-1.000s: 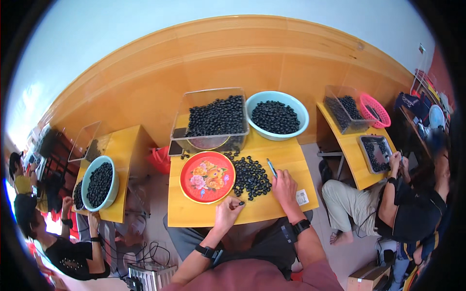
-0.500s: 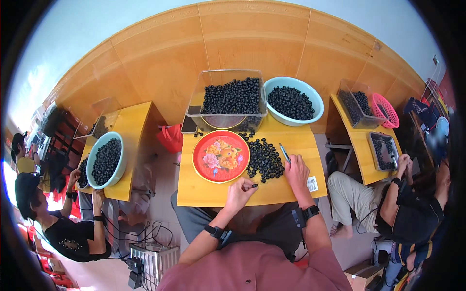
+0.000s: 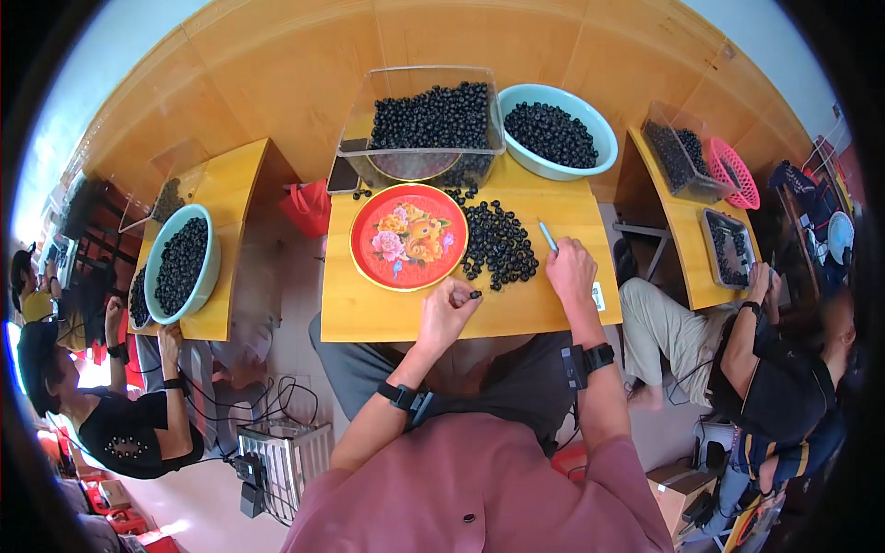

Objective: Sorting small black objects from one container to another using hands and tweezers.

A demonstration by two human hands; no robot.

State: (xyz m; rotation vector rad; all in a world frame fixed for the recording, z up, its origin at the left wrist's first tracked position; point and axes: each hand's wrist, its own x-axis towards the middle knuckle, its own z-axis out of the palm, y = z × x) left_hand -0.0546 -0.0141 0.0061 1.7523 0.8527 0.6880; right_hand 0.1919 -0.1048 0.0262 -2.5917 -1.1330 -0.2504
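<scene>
Between the fingertips of my left hand [image 3: 445, 313] is one small round black bead-like piece [image 3: 476, 295], held just above the front of the yellow table. My right hand [image 3: 572, 267] grips a slim light-blue pen-like tool [image 3: 548, 236], its upper end slanting up and to the left. A loose pile of black bead-like pieces [image 3: 500, 247] lies between the hands, farther back on the table. Left of the pile sits a round red tray [image 3: 369, 263] with a gold rim and a flower pattern, bearing no pieces.
Behind the tray stands a clear plastic bin [image 3: 358, 120] of black pieces, with a pale-blue bowl [image 3: 604, 155] of them to its right. A phone [image 3: 344, 175] lies beside the bin. People work at side tables [image 3: 241, 221], left and right. Cables [image 3: 286, 405] trail at lower left.
The view has tipped downward, so the table and its things appear higher. Both hands keep their grips; the left has rolled slightly with the black piece.
</scene>
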